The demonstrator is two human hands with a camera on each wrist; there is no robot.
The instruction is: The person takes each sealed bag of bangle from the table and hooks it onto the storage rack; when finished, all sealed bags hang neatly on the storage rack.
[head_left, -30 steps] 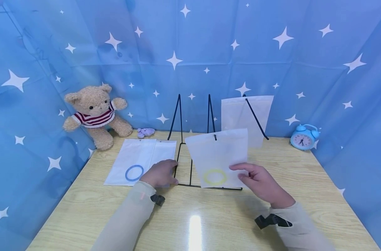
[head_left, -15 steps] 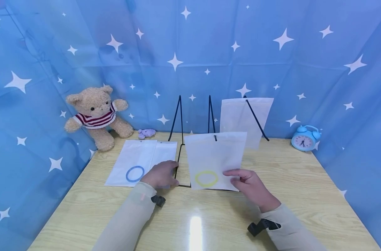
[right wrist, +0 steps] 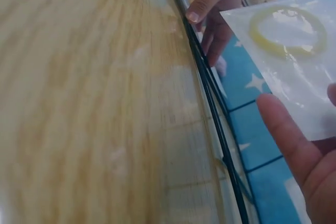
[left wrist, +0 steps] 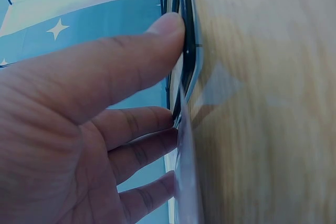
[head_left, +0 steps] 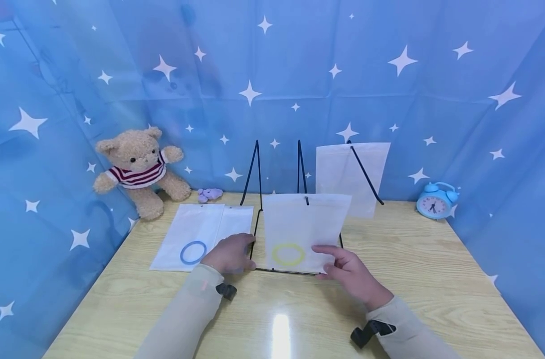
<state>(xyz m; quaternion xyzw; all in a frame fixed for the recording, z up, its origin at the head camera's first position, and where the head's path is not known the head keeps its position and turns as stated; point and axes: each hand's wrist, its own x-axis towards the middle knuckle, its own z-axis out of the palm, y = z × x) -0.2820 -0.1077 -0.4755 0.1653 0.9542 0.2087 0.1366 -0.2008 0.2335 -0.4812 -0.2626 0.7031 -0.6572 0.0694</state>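
A white zip bag [head_left: 294,219] with a yellow ring [head_left: 288,255] inside hangs from the middle hook of a black wire display rack [head_left: 254,254]. My right hand [head_left: 346,271] touches the bag's lower right edge with outstretched fingers, its thumb apart from the index finger. In the right wrist view the thumb [right wrist: 281,127] stands beside the bag's lower corner. My left hand [head_left: 231,253] rests at the front left corner of the rack's base. The left wrist view shows its thumb [left wrist: 118,64] on the black wire and its fingers stretched toward the same edge.
Two flat white bags [head_left: 198,219] lie left of the rack, one with a blue ring [head_left: 193,253]. Another white bag [head_left: 344,172] hangs on the right hook. A teddy bear [head_left: 139,172], small purple toy [head_left: 209,194] and blue alarm clock [head_left: 435,203] stand along the back.
My right hand has moved left along with the hanging bag, which now hangs straighter with its lower end further left. My left hand has stayed at the rack's base corner.
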